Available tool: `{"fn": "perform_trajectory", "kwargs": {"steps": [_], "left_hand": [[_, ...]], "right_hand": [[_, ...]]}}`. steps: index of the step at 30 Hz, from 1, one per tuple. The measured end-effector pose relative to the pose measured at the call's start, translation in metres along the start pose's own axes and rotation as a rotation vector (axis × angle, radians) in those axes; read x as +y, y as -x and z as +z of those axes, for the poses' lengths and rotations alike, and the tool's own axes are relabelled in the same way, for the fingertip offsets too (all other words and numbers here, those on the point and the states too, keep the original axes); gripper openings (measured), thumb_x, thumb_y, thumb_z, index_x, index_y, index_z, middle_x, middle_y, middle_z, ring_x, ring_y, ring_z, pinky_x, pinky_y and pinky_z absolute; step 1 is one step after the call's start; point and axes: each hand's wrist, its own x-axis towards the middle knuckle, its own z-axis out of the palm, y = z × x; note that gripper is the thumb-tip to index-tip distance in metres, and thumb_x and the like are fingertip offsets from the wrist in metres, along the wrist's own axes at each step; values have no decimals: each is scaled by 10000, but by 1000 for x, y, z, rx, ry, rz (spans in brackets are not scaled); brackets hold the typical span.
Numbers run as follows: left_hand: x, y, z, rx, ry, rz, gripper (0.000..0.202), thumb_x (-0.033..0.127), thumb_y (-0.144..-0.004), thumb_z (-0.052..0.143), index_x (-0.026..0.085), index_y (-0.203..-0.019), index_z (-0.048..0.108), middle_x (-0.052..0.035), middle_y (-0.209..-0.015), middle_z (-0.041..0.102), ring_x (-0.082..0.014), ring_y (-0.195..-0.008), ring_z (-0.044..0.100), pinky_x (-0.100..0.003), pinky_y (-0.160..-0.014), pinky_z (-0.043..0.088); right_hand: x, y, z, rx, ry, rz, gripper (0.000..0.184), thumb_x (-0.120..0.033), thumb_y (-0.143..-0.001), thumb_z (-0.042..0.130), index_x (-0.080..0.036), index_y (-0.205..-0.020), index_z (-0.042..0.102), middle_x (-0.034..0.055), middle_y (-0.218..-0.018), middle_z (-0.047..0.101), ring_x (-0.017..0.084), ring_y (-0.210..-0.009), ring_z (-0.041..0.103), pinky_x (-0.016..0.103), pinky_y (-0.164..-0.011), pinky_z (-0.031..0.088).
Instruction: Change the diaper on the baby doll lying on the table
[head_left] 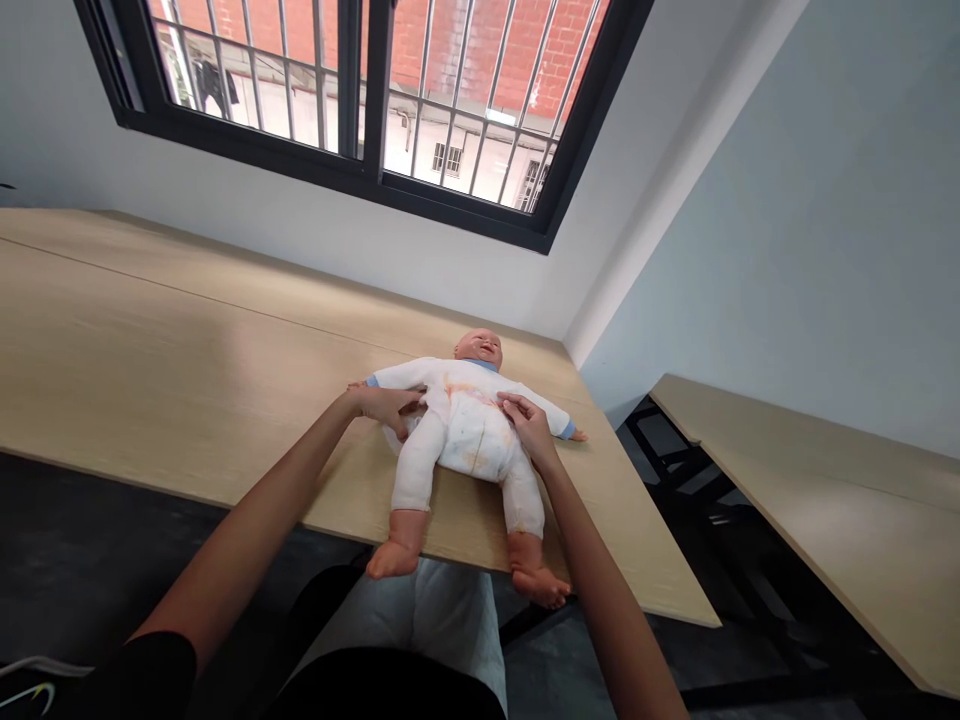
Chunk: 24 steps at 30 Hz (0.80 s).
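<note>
A baby doll lies on its back on the wooden table, legs over the front edge. It wears a white bodysuit with blue cuffs, and a white diaper is wrapped round its hips. Orange stains show near the waist. My left hand is at the doll's hip on the left of the picture, thumb and fingers apart, beside a loose white flap. On the opposite side, my right hand pinches the diaper's upper edge at the waist. Its fingertips are partly hidden.
A second wooden table with a black frame stands to the right, across a gap. Behind the doll are a white wall and a dark-framed window with bars. My legs are close to the table's front edge.
</note>
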Motion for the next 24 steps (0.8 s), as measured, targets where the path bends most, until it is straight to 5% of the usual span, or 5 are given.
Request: {"fn": "perform_trajectory", "kwargs": {"steps": [6, 11, 18, 24], "left_hand": [[1, -2, -4, -29, 18, -82, 213, 237, -537, 805, 167, -569, 606, 31, -565, 519, -107, -554, 433, -201, -512, 309], [5, 3, -9, 63, 138, -105, 413, 542, -653, 767, 161, -750, 644, -8, -682, 594, -128, -604, 529, -237, -581, 443], [-2, -2, -12, 208, 204, -146, 489, 543, -581, 839, 153, -707, 571, 1, -659, 618, -107, -563, 577, -198, -522, 452], [-2, -3, -7, 198, 272, -200, 573, 609, -592, 823, 160, -838, 566, -21, -632, 652, -179, -549, 661, -273, -537, 543]], "right_hand": [[-2, 1, 0, -3, 15, 13, 392, -489, -741, 654, -182, -978, 711, 97, -1067, 716, 263, -1041, 655, 429, -983, 488], [-7, 2, 1, 14, 44, 14, 377, -478, -714, 659, -184, -944, 715, 94, -1040, 720, 259, -1005, 649, 414, -935, 507], [-10, 3, 1, 21, 54, 10, 373, -472, -707, 658, -175, -925, 715, 97, -1058, 719, 263, -1026, 640, 405, -943, 492], [-8, 3, 0, 16, 61, 15, 399, -476, -706, 650, -165, -947, 716, 103, -1072, 715, 264, -1035, 634, 401, -953, 476]]}}
